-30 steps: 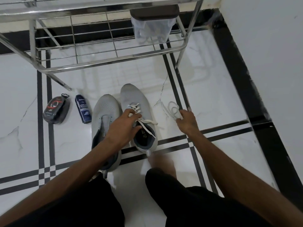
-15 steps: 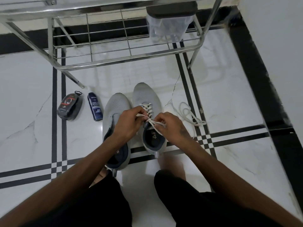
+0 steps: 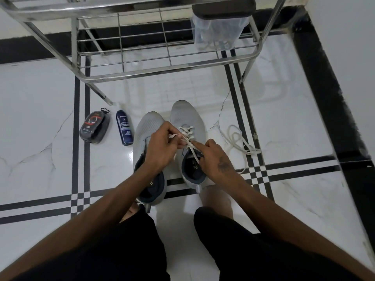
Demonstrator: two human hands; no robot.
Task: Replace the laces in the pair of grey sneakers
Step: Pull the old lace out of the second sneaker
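Two grey sneakers stand side by side at frame centre on the white tiled floor, toes toward the top of the frame. The right-hand sneaker carries a white lace threaded through its lower eyelets. The left-hand sneaker shows no lace where it is visible; much of it is covered by the forearm.

The left hand is closed in a pinch on one lace end, held above the gap between the two shoes. The right hand is curled over the collar of the right-hand sneaker, with its forefinger extended onto the lace crossing; the other lace end passes under this hand, and whether the hand grips it cannot be told.

A loose white lace lies coiled on the floor just right of the shoes, touching the double black tile stripe. Left of the shoes lie a blue cleaner bottle and a dark oval polish case, near each other but apart.

A metal rack spans the top of the frame; its front rail ends short of the toes. A clear bag hangs at upper right. Open floor remains at far left and at right up to the black border.
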